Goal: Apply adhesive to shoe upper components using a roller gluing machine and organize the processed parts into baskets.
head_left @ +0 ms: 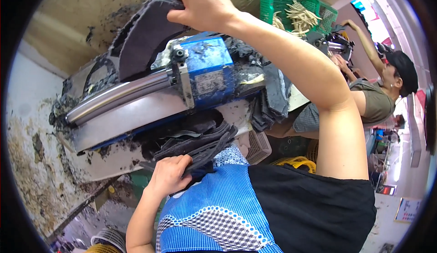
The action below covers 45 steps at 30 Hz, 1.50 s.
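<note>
My right hand [202, 5] is raised over the far side of a blue machine, its fingers and thumb closed on the upper end of a curved dark grey felt-like sheet [139, 53]. The lower end of this sheet hangs by the long steel roller [120, 97]. In front of the roller lies a smooth metal plate [132, 112], and the blue housing [209, 59] stands at its right. Close to my body, my left hand [169, 175] is closed on the near edge of a pile of dark grey pieces [200, 144]. How many pieces it grips is hidden.
Dark scraps and fluff cover the work surface. More dark pieces [268, 103] lie stacked right of the machine. A green basket [291, 14] with pale strips stands at the far right. A co-worker [378, 89] sits at another machine on the right. A yellow basket [296, 163] stands lower down.
</note>
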Tool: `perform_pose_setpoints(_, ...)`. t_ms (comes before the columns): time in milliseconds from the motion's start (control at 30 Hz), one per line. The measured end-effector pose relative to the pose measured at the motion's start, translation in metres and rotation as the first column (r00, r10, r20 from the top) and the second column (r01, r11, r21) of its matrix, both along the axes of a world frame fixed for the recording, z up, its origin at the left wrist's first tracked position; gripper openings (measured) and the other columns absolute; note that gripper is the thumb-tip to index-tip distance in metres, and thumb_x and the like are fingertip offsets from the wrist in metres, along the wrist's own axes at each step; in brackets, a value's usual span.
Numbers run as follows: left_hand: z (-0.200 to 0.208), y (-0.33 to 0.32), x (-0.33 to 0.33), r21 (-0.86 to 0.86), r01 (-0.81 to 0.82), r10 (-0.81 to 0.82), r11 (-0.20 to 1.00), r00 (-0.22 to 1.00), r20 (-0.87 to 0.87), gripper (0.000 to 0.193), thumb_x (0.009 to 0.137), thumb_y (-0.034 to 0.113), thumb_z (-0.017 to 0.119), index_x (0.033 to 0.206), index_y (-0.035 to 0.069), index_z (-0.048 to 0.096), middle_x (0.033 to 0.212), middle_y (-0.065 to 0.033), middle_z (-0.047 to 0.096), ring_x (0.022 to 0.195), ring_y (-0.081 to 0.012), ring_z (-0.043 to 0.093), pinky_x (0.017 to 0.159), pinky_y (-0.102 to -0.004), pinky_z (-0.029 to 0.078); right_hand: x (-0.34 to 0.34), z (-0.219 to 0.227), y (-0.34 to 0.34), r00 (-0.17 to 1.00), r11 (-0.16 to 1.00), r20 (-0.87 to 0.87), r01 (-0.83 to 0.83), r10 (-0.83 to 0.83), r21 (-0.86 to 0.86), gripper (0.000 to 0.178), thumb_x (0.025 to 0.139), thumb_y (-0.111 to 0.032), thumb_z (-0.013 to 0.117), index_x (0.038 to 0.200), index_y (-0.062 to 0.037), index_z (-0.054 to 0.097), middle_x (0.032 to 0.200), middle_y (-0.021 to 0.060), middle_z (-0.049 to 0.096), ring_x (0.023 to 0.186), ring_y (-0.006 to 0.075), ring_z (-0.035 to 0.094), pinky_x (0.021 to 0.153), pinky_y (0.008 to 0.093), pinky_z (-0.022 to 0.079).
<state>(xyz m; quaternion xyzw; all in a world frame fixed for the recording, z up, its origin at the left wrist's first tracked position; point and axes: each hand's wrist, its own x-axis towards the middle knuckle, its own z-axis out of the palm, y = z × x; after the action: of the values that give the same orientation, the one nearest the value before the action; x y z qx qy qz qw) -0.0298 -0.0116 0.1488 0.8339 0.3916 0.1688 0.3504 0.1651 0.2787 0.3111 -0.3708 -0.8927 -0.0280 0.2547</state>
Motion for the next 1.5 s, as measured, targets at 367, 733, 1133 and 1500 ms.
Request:
perform_pose_setpoints(367, -0.003, 0.01, 0.001, 0.052, 0.057, -0.054, 0.997, 0.997, -0.052, 0.064, 0.073, -0.001, 0.072, 0.135, 0.013, 0.063, 0.088, -0.0084, 0.063, 0.079, -0.0284, 0.067, 0.07, -0.0407, 0.055, 0.235, 0.05, -0.067, 0.893, 0.806, 0.268, 0.154, -0.361, 0.571, 0.055, 0.075, -0.002, 0.075, 0.127, -0.0087, 0.057, 0.118, 0.0168, 0.064, 0.113, 0.0388, 0.063, 0.091, 0.0476, 0.053)
perform_pose_setpoints(733, 0.009, 0.034, -0.014, -0.057, -0.04, 0.045, 0.998, 0.995, 0.088, 0.062, 0.074, -0.005, 0.069, 0.134, 0.009, 0.06, 0.1, -0.012, 0.069, 0.086, -0.0338, 0.069, 0.074, -0.042, 0.057, 0.254, -0.183, -0.206, 0.889, 0.916, 0.287, 0.394, -0.357, -0.08, 0.041, 0.073, -0.01, 0.073, 0.113, -0.0043, 0.068, 0.115, 0.0153, 0.063, 0.109, 0.0346, 0.062, 0.092, 0.0453, 0.052)
perform_pose_setpoints(1133, -0.03, 0.034, -0.092, -0.722, -0.491, 0.838, 0.488, 0.496, 0.23, 0.053, 0.095, 0.014, 0.071, 0.142, -0.002, 0.053, 0.133, -0.0108, 0.063, 0.122, -0.0179, 0.059, 0.108, -0.0331, 0.045, 0.025, -0.059, -0.071, 0.963, 0.959, -0.213, -0.206, 0.163, -0.197, 0.03, 0.082, -0.006, 0.077, 0.109, 0.0013, 0.067, 0.11, 0.0195, 0.067, 0.104, 0.0375, 0.068, 0.091, 0.0427, 0.055)
perform_pose_setpoints(1500, -0.043, 0.016, -0.074, 0.296, -0.854, 0.817, 0.427, 0.505, 0.278, 0.042, 0.085, 0.002, 0.075, 0.125, 0.002, 0.062, 0.098, -0.0108, 0.067, 0.092, -0.027, 0.067, 0.085, -0.036, 0.054, -0.166, -0.156, 0.043, 0.841, 0.529, 0.361, 0.109, 0.402, -0.842, 0.091, 0.096, -0.076, 0.038, 0.132, 0.0025, 0.067, 0.139, 0.0275, 0.061, 0.133, 0.0419, 0.056, 0.112, 0.0495, 0.042)
